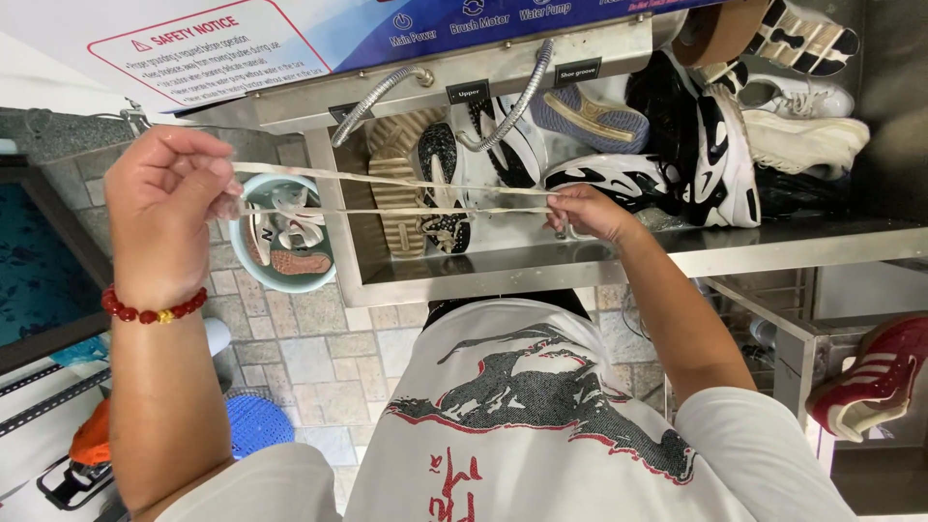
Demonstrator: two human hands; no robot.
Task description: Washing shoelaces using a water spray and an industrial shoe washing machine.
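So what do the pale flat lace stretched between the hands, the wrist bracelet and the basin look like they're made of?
The pale flat shoelace looks like woven fabric: thin, limp, matte. The red bead bracelet looks like polished stone or glass: glossy, one gold bead. The grey metal basin appears to be stainless steel: brushed sheen, reflections.

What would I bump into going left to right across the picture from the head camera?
Red bead bracelet → one hand pinching the white shoelace → round tub of shoes → other hand holding the lace's far end → black-and-white sneaker → red shoe.
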